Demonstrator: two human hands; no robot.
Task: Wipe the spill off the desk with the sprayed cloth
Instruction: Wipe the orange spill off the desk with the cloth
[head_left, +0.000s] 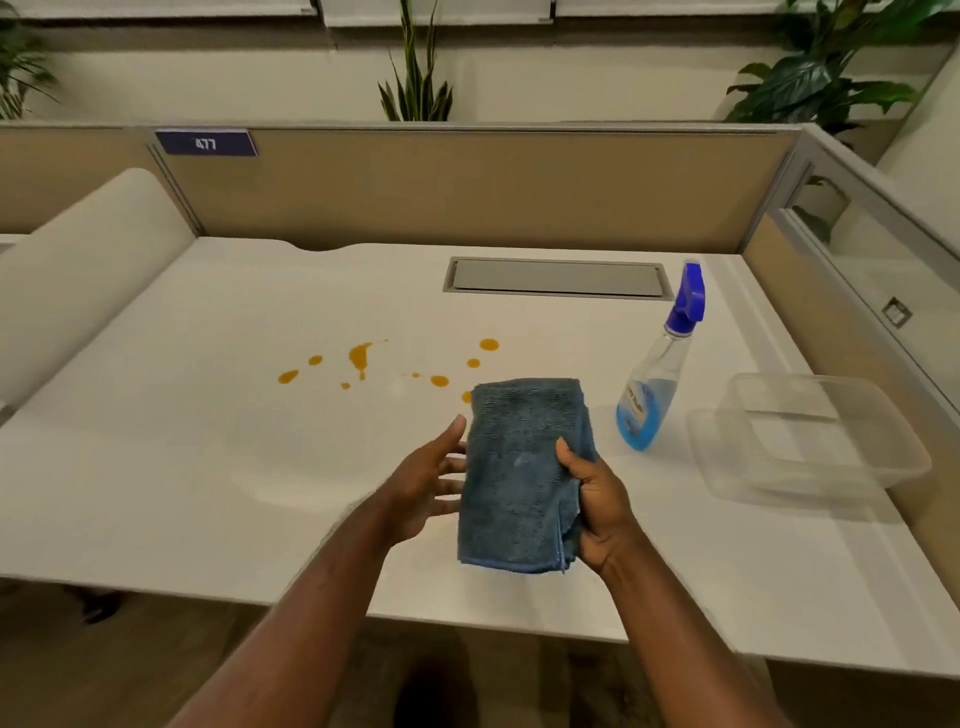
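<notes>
Right hand (597, 506) gripping folded cloth (522, 478); left hand (431, 480) open beside it; spill (361, 358) lying beyond-left, toward surface (156, 467) centre; left hand nearer.

A single head-worn camera looks forward and down, close over the desk (208, 467), toward its back partition (467, 187).

A tan fabric partition (467, 187) is seen behind the white worktop (156, 467), with a second panel, glazed above, on the right (852, 291). A blue plate marked 477 (205, 143) is fixed at upper left. Leafy plants (826, 67) are noted beyond, against a pale wall. Dark flooring (156, 649) is visible below.
</notes>
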